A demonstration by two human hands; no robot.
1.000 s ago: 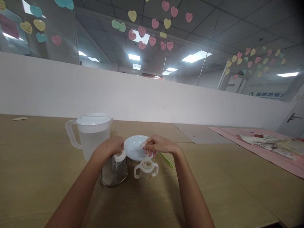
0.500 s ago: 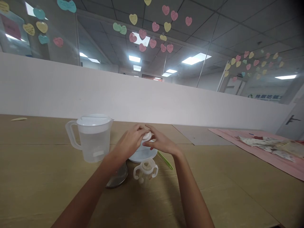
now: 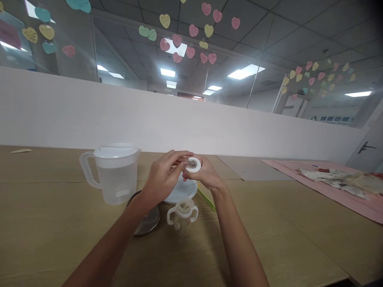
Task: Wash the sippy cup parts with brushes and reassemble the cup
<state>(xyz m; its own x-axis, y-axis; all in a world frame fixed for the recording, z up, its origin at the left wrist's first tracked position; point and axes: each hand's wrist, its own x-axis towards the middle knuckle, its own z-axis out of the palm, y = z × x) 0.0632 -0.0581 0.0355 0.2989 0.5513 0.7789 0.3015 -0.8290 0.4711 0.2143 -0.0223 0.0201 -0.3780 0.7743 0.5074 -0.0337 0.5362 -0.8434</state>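
A baby bottle nipple in a white collar ring (image 3: 194, 164) is held up over the table, its round face turned toward me. My right hand (image 3: 207, 174) grips the ring from the right, fingers curled round its edge. From the left, my left hand (image 3: 164, 175) pinches at the clear teat with thumb and fingers. Below them stands a clear baby bottle (image 3: 183, 215) with two white handles and an uncovered mouth. Behind it, partly hidden by my hands, is a pale blue-white bowl or plate (image 3: 179, 194).
A lidded clear pitcher (image 3: 118, 179) of water stands at the left. A dark-rimmed round dish (image 3: 149, 223) is partly under my left forearm. A green stick-like tool (image 3: 207, 200) lies right of the bowl. A pink cloth (image 3: 287, 169) with packets lies far right, before a white wall (image 3: 167, 123).
The nipple and ring have tilted to face me and shifted slightly right. My right hand has closed round the ring, and my left fingers have moved onto the teat.
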